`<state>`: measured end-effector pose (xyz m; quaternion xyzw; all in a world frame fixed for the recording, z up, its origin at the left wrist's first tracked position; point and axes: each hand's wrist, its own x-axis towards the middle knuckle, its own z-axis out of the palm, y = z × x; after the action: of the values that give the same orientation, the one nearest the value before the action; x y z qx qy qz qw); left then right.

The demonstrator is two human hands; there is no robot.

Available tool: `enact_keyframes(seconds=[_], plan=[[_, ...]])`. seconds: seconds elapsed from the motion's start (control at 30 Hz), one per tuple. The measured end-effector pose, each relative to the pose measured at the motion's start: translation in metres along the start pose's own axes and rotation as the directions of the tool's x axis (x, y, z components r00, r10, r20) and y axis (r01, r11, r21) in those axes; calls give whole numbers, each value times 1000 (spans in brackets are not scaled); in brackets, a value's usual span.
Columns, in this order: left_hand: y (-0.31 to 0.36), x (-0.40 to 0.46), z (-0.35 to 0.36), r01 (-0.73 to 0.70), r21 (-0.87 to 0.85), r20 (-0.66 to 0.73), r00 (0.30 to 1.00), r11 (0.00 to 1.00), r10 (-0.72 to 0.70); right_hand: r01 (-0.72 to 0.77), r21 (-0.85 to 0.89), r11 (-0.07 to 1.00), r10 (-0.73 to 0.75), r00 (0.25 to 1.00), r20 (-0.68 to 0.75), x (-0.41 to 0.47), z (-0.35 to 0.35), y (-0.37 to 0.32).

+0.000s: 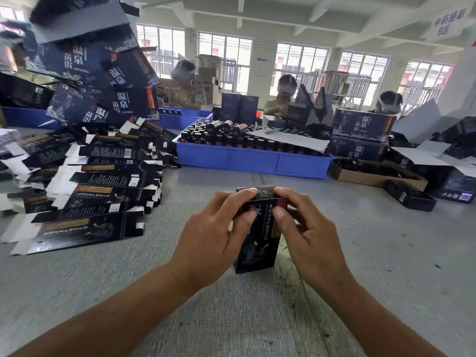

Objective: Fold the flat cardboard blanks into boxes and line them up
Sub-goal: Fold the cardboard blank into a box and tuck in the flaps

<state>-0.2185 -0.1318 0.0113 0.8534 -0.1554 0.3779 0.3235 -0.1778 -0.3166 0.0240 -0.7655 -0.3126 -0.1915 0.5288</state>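
Observation:
A tall dark box [257,243] with gold and white print stands upright on the grey table [257,318], its top end closed. My left hand [213,235] grips its upper left side, fingers over the top edge and thumb on the front face. My right hand [306,233] holds the upper right side the same way, thumb pressed on the front near the top. To the left lies a fanned pile of flat dark cardboard blanks [90,184] with white flaps.
A blue tray [252,158] full of dark bottles sits behind the box. Large dark cartons [103,81] are stacked at the back left, more cartons [363,135] and an open brown box [373,173] at the right. Three people work across the table.

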Motion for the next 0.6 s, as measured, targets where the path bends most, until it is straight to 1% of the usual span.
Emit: enact_keyframes(seconds=[0.07,0.1,0.17,0.2,0.27,0.3,0.37,0.43,0.53,0.57,0.6], plan=[[-2,-6,4,34,-7,63,997,999,-33,-46,-35,998,48,997,54,-4,4,5],[-3,-7,6,47,-13,68,997,999,-46,-81,-59,995,85,993,78,-5,6,8],[-8,-5,6,106,-69,34,994,992,-103,-172,-98,980,183,976,119,-7,11,13],[-10,-3,5,157,-129,6,988,979,-157,-198,-112,974,213,967,143,-7,14,13],[-17,1,3,274,-294,-35,954,916,-297,-165,-181,970,202,956,214,-9,19,11],[-21,3,1,325,-377,-40,930,868,-365,-111,-252,961,177,949,259,-11,21,9],[-28,6,0,401,-475,-4,889,783,-458,7,-424,906,147,933,329,-16,27,10],[-31,7,-1,429,-528,34,873,734,-486,37,-510,860,146,938,315,-17,33,14],[-32,3,5,466,-506,114,870,725,-480,-31,-503,864,159,964,214,-8,25,22],[-34,-1,8,458,-442,141,884,771,-445,-84,-500,862,188,969,160,-3,18,25],[-34,-6,10,431,-325,174,902,842,-395,-152,-495,855,225,970,92,4,8,31]])
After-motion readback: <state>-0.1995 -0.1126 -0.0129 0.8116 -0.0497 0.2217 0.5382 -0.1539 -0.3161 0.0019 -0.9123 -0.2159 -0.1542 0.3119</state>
